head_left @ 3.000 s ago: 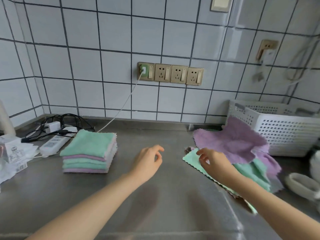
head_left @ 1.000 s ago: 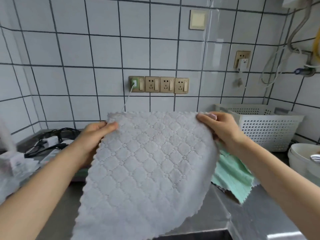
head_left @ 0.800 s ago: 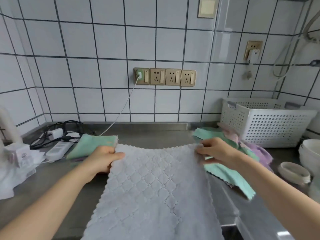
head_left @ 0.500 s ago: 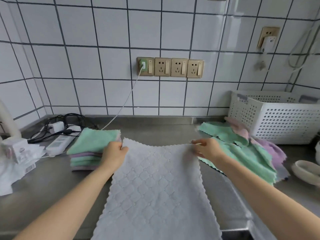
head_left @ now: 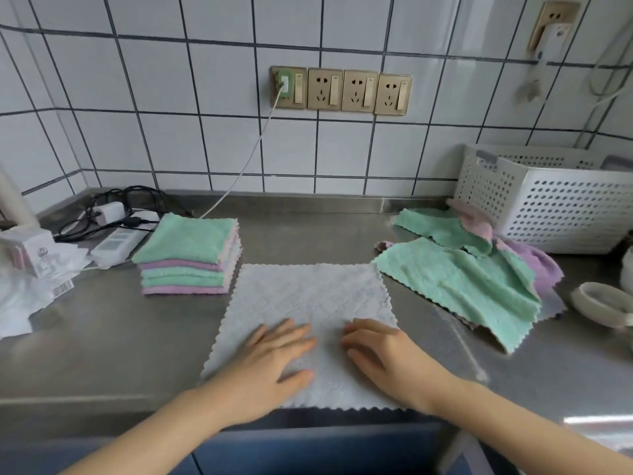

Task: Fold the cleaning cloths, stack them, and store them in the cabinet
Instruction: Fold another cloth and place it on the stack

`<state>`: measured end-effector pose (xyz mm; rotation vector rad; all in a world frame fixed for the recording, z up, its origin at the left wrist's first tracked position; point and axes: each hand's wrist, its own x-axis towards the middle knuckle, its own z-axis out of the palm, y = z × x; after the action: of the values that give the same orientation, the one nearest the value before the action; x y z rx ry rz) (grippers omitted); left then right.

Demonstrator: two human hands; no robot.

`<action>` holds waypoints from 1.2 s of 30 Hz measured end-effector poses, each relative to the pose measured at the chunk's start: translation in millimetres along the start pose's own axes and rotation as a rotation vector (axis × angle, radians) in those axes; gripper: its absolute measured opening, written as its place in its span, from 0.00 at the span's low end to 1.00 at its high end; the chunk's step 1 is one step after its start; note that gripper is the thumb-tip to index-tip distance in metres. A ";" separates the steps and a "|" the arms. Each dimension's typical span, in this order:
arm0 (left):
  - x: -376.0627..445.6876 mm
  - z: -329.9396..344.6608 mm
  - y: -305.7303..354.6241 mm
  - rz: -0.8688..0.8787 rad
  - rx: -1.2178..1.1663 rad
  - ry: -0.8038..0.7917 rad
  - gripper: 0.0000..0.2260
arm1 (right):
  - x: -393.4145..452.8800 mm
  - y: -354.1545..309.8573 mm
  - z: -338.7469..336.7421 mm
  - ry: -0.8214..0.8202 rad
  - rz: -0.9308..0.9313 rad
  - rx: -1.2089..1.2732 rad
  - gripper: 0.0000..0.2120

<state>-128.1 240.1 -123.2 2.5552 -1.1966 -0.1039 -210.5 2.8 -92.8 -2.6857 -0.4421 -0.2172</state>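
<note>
A pale grey quilted cloth [head_left: 308,296] lies spread flat on the steel counter [head_left: 113,334], its near edge at the counter's front. My left hand [head_left: 274,358] and my right hand [head_left: 383,354] both press flat on its near half, fingers straight. To the left of it stands a stack of folded cloths [head_left: 188,258], green and purple layers with a green one on top. At the right lies a loose heap of unfolded cloths [head_left: 469,272], mostly green with purple and pink ones under and behind.
A white perforated basket [head_left: 555,200] stands at the back right against the tiled wall. A power strip with cables [head_left: 116,238] and white packaging [head_left: 30,269] sit at the left. A white bowl [head_left: 603,303] rests at the far right. Blue cabinet fronts [head_left: 308,450] show below the counter's edge.
The grey cloth, held up by its far corners, now lies flat on the counter. Both hands let go of the corners and slid toward me onto its near half.
</note>
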 end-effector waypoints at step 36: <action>-36.8 -81.7 -42.0 -0.410 -0.995 0.456 0.05 | -0.4 21.9 -50.1 0.295 0.398 0.682 0.14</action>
<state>-104.8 313.9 -61.5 1.7363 -0.2856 -0.1486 -207.7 -37.2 -55.6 -1.9720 0.1070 -0.2782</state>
